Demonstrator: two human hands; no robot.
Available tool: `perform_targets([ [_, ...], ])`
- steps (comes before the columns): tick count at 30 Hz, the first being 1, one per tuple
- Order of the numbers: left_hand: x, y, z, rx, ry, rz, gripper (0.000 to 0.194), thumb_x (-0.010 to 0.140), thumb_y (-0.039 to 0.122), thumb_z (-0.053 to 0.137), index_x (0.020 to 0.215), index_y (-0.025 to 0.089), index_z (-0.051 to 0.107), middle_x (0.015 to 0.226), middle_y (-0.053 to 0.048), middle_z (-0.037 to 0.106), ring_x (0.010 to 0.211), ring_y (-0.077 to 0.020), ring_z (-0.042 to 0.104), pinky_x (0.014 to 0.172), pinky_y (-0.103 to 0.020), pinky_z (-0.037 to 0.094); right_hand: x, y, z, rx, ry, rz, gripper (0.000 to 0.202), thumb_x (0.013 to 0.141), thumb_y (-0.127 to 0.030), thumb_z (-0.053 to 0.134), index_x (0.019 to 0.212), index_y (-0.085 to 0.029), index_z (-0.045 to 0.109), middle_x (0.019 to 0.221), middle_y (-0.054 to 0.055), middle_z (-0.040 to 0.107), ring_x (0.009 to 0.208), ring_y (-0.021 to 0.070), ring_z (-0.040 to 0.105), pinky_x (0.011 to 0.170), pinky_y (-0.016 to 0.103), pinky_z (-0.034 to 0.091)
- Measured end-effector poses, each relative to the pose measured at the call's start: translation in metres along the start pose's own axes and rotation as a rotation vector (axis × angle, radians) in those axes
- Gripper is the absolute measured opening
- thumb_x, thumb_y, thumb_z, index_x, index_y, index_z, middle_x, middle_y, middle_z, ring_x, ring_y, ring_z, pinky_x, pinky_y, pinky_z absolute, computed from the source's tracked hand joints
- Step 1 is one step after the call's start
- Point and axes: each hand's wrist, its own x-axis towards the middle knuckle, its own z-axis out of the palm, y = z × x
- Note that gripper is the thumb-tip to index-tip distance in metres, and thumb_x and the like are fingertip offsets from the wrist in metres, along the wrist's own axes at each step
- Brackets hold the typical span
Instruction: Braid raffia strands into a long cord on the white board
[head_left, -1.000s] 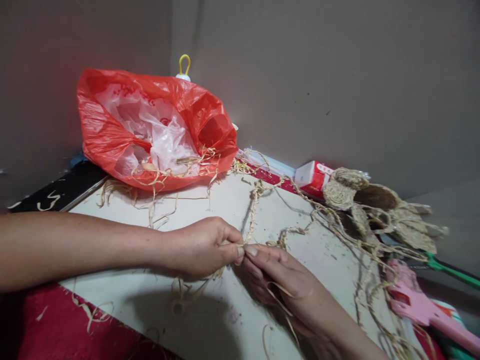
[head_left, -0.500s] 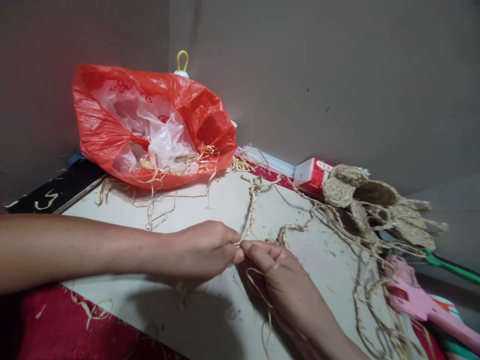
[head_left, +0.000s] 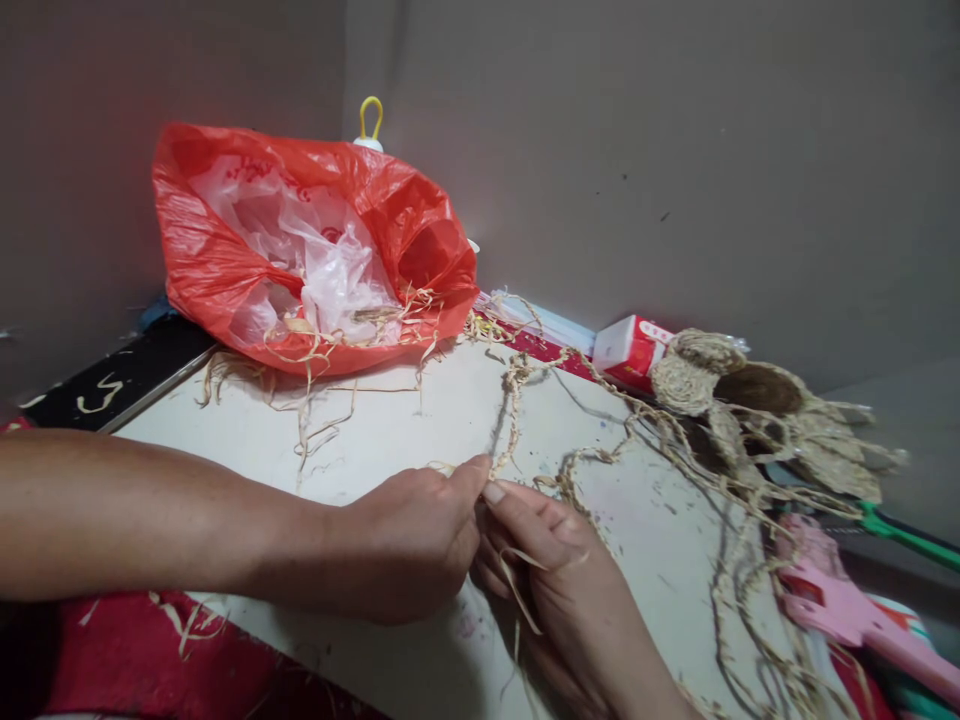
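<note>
My left hand (head_left: 409,540) and my right hand (head_left: 551,565) meet at their fingertips over a pale board (head_left: 420,420). Both pinch the near end of a braided straw cord (head_left: 513,420) that runs away from me across the board. Loose straw strands (head_left: 517,590) hang over my right hand's fingers. The cord's far end bends right towards a pile of woven straw pieces (head_left: 750,410).
A red plastic bag (head_left: 300,250) with white plastic and loose straw in it lies at the back left against the wall. A red and white box (head_left: 630,350) sits at the back. A pink tool (head_left: 847,610) and a green handle (head_left: 907,535) lie at the right.
Both hands have shifted slightly towards me and turned, the left thumb now pointing up at the cord. The strands over my right hand have moved with it.
</note>
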Motion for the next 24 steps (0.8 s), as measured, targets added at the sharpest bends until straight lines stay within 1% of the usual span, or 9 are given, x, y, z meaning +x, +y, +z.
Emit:
perform_targets([
  [6, 0.000, -0.003, 0.004, 0.112, -0.013, 0.004, 0.057, 0.090, 0.021, 0.032, 0.144, 0.007, 0.031, 0.111, -0.020, 0.065, 0.097, -0.0299, 0.063, 0.082, -0.041, 0.046, -0.001, 0.004, -0.004, -0.109, -0.050, -0.061, 0.032, 0.085, -0.037, 0.065, 0.063, -0.015, 0.058, 0.054, -0.004, 0.043, 0.051, 0.0081, 0.029, 0.047, 0.020, 0.027],
  [9, -0.001, 0.000, 0.003, 0.079, -0.010, 0.012, 0.060, 0.086, 0.018, 0.035, 0.145, 0.007, 0.029, 0.111, -0.019, 0.065, 0.096, -0.0285, 0.063, 0.081, -0.040, 0.047, 0.000, 0.003, -0.005, -0.092, -0.043, -0.053, 0.031, 0.083, -0.037, 0.067, 0.063, -0.015, 0.059, 0.052, -0.005, 0.041, 0.048, 0.0073, 0.025, 0.044, 0.020, 0.024],
  [12, -0.002, 0.006, -0.010, -0.021, -0.082, -0.014, 0.050, 0.081, 0.018, 0.041, 0.129, 0.010, 0.047, 0.091, -0.010, 0.068, 0.075, -0.0208, 0.063, 0.068, -0.030, 0.047, 0.001, -0.001, -0.005, -0.073, -0.025, -0.020, 0.034, 0.078, -0.038, 0.072, 0.060, -0.015, 0.056, 0.047, -0.007, 0.035, 0.044, 0.0058, 0.018, 0.041, 0.020, 0.017],
  [15, 0.001, 0.008, -0.030, -0.119, -0.198, -0.113, 0.033, 0.081, 0.026, 0.043, 0.107, 0.014, 0.060, 0.059, 0.001, 0.057, 0.046, -0.0127, 0.050, 0.048, -0.023, 0.037, 0.003, -0.006, -0.007, -0.061, -0.062, -0.004, 0.033, 0.076, -0.038, 0.073, 0.061, -0.015, 0.056, 0.045, -0.009, 0.031, 0.042, 0.0049, 0.018, 0.040, 0.020, 0.015],
  [16, 0.004, 0.006, -0.036, -0.132, -0.170, -0.126, 0.033, 0.081, 0.027, 0.044, 0.105, 0.014, 0.061, 0.056, 0.003, 0.054, 0.044, -0.0118, 0.048, 0.046, -0.023, 0.035, 0.003, -0.007, -0.007, -0.060, -0.080, 0.004, 0.032, 0.076, -0.037, 0.073, 0.062, -0.015, 0.057, 0.044, -0.009, 0.031, 0.041, 0.0046, 0.018, 0.039, 0.019, 0.015],
  [17, 0.007, 0.004, -0.040, -0.142, -0.097, -0.109, 0.034, 0.080, 0.027, 0.047, 0.107, 0.015, 0.061, 0.059, 0.003, 0.055, 0.047, -0.0116, 0.048, 0.048, -0.022, 0.036, 0.003, -0.009, -0.008, -0.064, -0.094, 0.014, 0.030, 0.076, -0.037, 0.073, 0.063, -0.015, 0.058, 0.043, -0.009, 0.030, 0.040, 0.0043, 0.018, 0.039, 0.019, 0.015],
  [19, 0.014, -0.001, -0.043, -0.205, 0.033, -0.046, 0.035, 0.076, 0.024, 0.051, 0.108, 0.015, 0.061, 0.070, 0.001, 0.059, 0.059, -0.0120, 0.051, 0.056, -0.022, 0.038, 0.004, -0.011, -0.009, -0.082, -0.112, 0.041, 0.027, 0.076, -0.036, 0.073, 0.066, -0.014, 0.061, 0.041, -0.010, 0.029, 0.039, 0.0038, 0.017, 0.038, 0.018, 0.014],
  [21, 0.021, -0.007, -0.040, -0.381, -0.049, -0.047, 0.026, 0.074, 0.021, 0.051, 0.098, 0.015, 0.061, 0.074, 0.000, 0.059, 0.065, -0.0117, 0.051, 0.062, -0.023, 0.040, 0.006, -0.012, -0.010, -0.105, -0.128, 0.065, 0.026, 0.076, -0.036, 0.073, 0.069, -0.013, 0.064, 0.041, -0.010, 0.030, 0.039, 0.0036, 0.017, 0.038, 0.018, 0.014],
  [24, 0.026, -0.012, -0.030, -0.643, -0.296, -0.158, 0.006, 0.074, 0.019, 0.047, 0.074, 0.016, 0.051, 0.064, 0.002, 0.052, 0.057, -0.0100, 0.048, 0.059, -0.024, 0.040, 0.008, -0.015, -0.012, -0.136, -0.171, 0.088, 0.029, 0.076, -0.037, 0.073, 0.064, -0.013, 0.063, 0.042, -0.009, 0.031, 0.039, 0.0033, 0.018, 0.038, 0.018, 0.015],
])
